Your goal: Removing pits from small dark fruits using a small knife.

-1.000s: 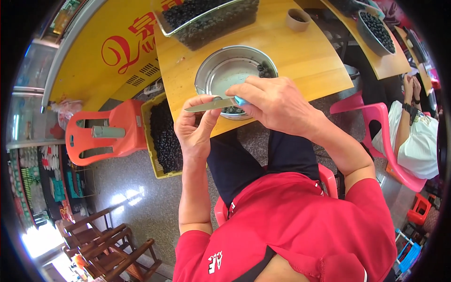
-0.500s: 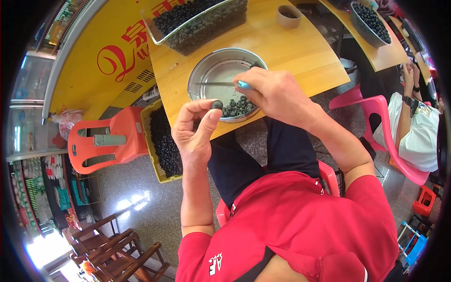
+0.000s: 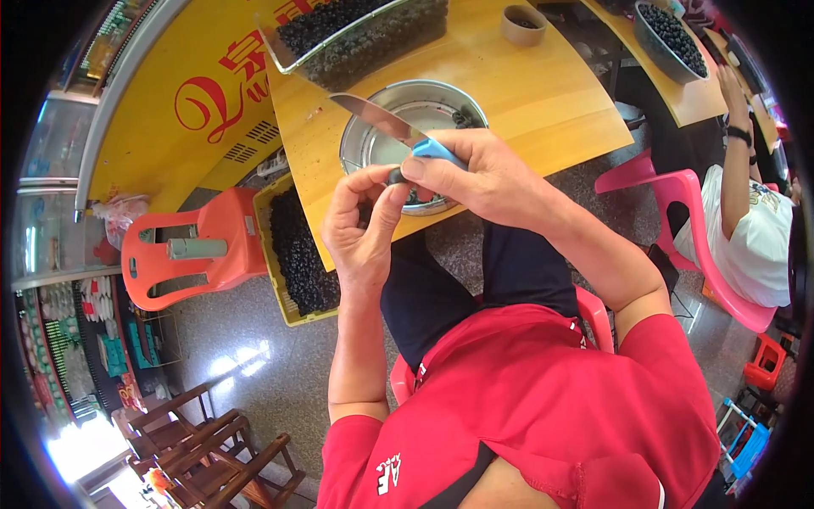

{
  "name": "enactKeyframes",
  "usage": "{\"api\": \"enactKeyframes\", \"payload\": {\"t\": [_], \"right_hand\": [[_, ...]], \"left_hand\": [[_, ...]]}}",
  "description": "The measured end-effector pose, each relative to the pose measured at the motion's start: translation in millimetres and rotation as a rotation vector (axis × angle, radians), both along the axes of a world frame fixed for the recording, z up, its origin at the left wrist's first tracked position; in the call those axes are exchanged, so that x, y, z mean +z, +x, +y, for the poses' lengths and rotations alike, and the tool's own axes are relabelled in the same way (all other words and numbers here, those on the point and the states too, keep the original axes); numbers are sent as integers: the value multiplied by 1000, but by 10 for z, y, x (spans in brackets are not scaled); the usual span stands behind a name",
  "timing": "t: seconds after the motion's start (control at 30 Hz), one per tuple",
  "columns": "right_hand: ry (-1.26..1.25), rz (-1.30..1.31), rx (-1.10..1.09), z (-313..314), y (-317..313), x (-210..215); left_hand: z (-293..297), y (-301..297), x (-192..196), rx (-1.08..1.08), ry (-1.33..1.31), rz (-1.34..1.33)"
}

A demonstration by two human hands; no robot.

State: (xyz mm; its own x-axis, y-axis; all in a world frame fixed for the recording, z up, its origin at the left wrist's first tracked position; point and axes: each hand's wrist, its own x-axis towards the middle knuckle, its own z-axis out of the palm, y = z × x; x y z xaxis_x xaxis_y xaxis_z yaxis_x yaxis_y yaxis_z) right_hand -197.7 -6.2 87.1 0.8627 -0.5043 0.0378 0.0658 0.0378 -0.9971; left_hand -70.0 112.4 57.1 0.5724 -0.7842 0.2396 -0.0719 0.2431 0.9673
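Observation:
My right hand [image 3: 479, 174] grips a knife [image 3: 381, 120] with a blue handle; its blade points up and to the left over a round metal basin [image 3: 373, 153]. My left hand [image 3: 360, 222] pinches a small dark round fruit [image 3: 396, 176] between thumb and fingers, right against the right thumb. The basin stands at the near edge of a wooden table [image 3: 543, 93] and holds a few dark fruits. Both hands hover just in front of the basin, above my lap.
A metal tray [image 3: 356, 38] of dark fruits lies beyond the basin. On the floor to my left stand a yellow crate [image 3: 297, 254] of dark fruits and an orange plastic chair [image 3: 186, 250]. Another person [image 3: 750, 229] sits at right on a pink chair, by a second table.
The knife has swung from lying flat across my hands to pointing up-left. My left hand has closed on the small dark fruit and met the right thumb.

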Motion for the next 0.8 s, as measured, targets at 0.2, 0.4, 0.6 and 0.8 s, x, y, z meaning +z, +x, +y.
{"api": "enactKeyframes", "payload": {"t": [0.2, 0.4, 0.6, 0.8], "right_hand": [[-23, 84, 19, -3, 27, -52], [207, 44, 65, 76, 57, -2], [60, 29, -29, 49, 55, -57], [108, -60, -324, -600, -315, -378]], "left_hand": [[21, 31, 3, 3, 27, -190], [101, 97, -51, -49, -81, -148], [366, 412, -270, 17, -219, 277], [990, 1436, -1346, 483, -99, 783]]}}
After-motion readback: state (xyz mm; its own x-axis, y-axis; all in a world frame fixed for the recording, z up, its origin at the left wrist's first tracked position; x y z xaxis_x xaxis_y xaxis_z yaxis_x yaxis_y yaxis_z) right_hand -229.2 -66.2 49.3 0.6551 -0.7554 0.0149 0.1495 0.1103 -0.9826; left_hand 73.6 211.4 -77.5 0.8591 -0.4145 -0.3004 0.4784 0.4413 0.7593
